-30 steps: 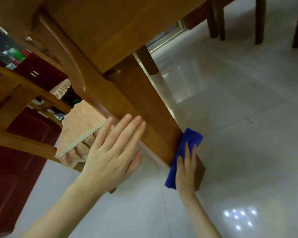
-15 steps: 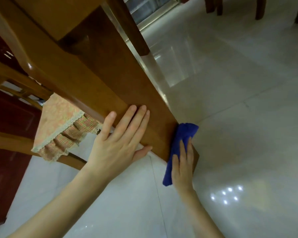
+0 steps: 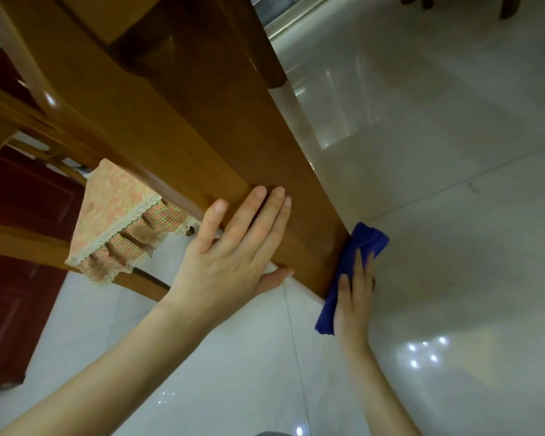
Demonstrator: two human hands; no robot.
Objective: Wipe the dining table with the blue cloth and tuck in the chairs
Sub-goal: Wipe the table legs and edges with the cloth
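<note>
Only the underside of the dining table point(image 3: 85, 17) and one thick wooden leg point(image 3: 265, 171) show; the tabletop is cut off by the upper edge. The leg's foot is covered by the blue cloth point(image 3: 364, 243) and the right hand point(image 3: 354, 303), so where it meets the glossy tiled floor point(image 3: 453, 152) cannot be seen. The right thumb is hidden, and the face of the leg under the cloth is turned away from the camera. The left hand point(image 3: 230, 262) lies flat on the leg's near face, fingers straight and close together, thumb tucked along the leg's lower edge, holding nothing. The cloth, folded into a long strip, sits against the leg's right side near the bottom. The right hand's straight fingers press on its lower half, their tips reaching about the middle of the strip, while the cloth's upper end sticks out beyond them and its lower end hangs past the palm's left side. At left a chair point(image 3: 10, 237) with a frilled patterned cushion point(image 3: 117, 209) is partly behind the table frame, and a dark red cabinet point(image 3: 19, 294) stands behind it. More chair legs point(image 3: 507, 7) are clipped at the top right.
</note>
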